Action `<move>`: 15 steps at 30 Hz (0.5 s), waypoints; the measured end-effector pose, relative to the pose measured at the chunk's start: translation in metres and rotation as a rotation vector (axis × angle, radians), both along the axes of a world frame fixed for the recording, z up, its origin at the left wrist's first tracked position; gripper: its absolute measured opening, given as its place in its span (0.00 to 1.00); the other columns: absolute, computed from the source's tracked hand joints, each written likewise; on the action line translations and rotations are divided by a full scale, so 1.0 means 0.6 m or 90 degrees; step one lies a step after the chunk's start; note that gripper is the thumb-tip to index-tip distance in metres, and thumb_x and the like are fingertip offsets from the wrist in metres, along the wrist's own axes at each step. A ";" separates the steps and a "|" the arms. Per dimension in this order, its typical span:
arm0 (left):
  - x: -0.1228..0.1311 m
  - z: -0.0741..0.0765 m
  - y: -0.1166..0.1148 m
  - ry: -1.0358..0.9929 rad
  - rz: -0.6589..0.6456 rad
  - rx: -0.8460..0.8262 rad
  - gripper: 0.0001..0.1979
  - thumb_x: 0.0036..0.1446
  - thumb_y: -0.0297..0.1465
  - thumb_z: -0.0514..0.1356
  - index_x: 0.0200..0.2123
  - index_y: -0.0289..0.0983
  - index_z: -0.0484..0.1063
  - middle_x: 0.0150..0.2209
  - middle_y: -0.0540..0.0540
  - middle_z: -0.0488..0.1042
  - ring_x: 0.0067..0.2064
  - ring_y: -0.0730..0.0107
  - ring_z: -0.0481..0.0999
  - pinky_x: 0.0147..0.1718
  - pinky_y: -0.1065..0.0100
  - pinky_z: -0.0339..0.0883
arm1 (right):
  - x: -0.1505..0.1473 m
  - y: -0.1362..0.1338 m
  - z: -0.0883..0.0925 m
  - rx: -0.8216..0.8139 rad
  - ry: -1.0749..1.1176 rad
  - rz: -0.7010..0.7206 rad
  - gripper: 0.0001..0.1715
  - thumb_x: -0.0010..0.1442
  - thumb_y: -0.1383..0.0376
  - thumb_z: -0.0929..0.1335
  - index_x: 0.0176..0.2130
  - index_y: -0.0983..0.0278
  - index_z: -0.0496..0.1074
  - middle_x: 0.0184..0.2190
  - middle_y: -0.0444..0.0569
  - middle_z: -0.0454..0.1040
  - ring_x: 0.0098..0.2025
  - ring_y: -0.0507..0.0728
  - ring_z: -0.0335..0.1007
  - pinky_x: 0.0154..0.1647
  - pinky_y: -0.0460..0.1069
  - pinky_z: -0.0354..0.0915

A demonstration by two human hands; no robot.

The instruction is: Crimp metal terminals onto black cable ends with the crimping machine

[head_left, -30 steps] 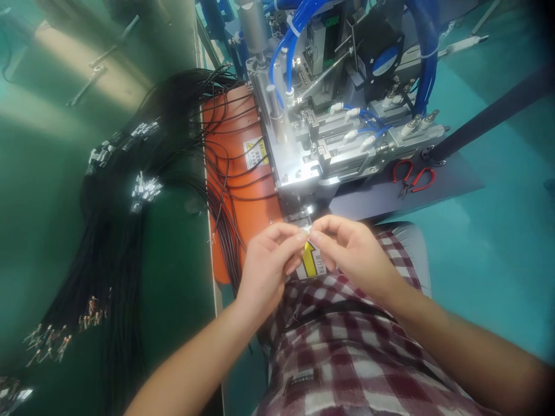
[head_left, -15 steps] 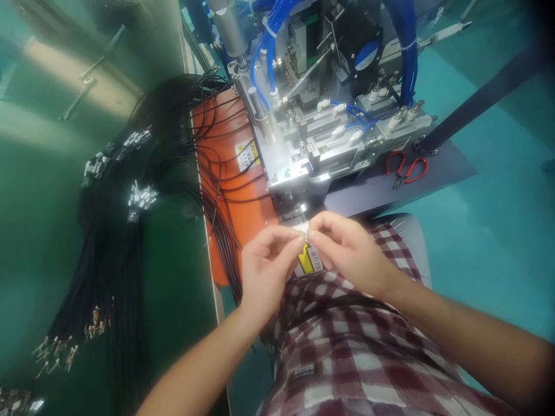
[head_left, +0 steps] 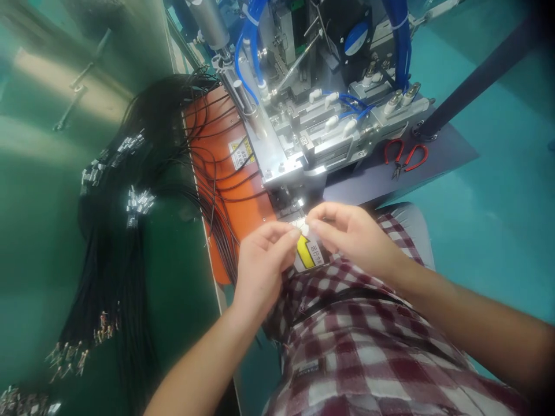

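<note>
My left hand (head_left: 260,263) and my right hand (head_left: 347,234) meet fingertip to fingertip just in front of the metal machine (head_left: 299,133). Both are pinched on a small white connector (head_left: 304,229) held between them, right over a yellow arrow label (head_left: 309,253). The piece is tiny and partly hidden by my fingers. The machine's front opening (head_left: 299,202) lies directly beyond the fingertips. My checked shirt (head_left: 347,335) fills the foreground below the hands.
A big bundle of black wires (head_left: 130,231) with metal terminals lies on the green table at left, some draped over an orange plate (head_left: 225,173). Red-handled pliers (head_left: 403,159) rest on the dark base at right. Blue air hoses (head_left: 247,40) run above the machine.
Both hands stay pinched together on the small piece; they sit slightly higher and closer to the machine's front. The view has shifted a little to the right.
</note>
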State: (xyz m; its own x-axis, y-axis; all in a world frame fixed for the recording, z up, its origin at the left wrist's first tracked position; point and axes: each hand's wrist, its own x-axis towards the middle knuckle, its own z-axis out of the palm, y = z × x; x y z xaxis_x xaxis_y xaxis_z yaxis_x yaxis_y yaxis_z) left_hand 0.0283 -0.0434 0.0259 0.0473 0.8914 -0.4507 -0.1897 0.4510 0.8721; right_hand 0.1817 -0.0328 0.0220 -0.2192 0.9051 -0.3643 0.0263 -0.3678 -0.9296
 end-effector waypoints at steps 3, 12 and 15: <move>0.000 0.000 0.002 -0.003 -0.001 0.000 0.07 0.50 0.28 0.66 0.25 0.33 0.72 0.18 0.55 0.61 0.19 0.83 0.51 0.19 0.75 0.43 | 0.000 0.000 0.001 0.044 -0.040 -0.016 0.07 0.59 0.62 0.68 0.33 0.65 0.72 0.16 0.38 0.62 0.18 0.48 0.56 0.17 0.43 0.53; -0.005 0.000 0.001 0.031 -0.059 0.003 0.07 0.51 0.30 0.67 0.26 0.33 0.73 0.20 0.53 0.65 0.19 0.83 0.55 0.18 0.75 0.43 | -0.006 -0.006 -0.005 0.317 -0.231 -0.019 0.07 0.59 0.69 0.66 0.30 0.64 0.71 0.29 0.45 0.73 0.28 0.51 0.65 0.27 0.46 0.59; -0.006 -0.001 0.001 0.034 -0.057 -0.002 0.08 0.50 0.30 0.67 0.25 0.33 0.73 0.20 0.53 0.64 0.19 0.83 0.55 0.18 0.75 0.42 | -0.002 0.000 -0.004 0.160 -0.145 0.022 0.08 0.61 0.66 0.66 0.30 0.64 0.71 0.22 0.42 0.69 0.22 0.49 0.62 0.22 0.45 0.58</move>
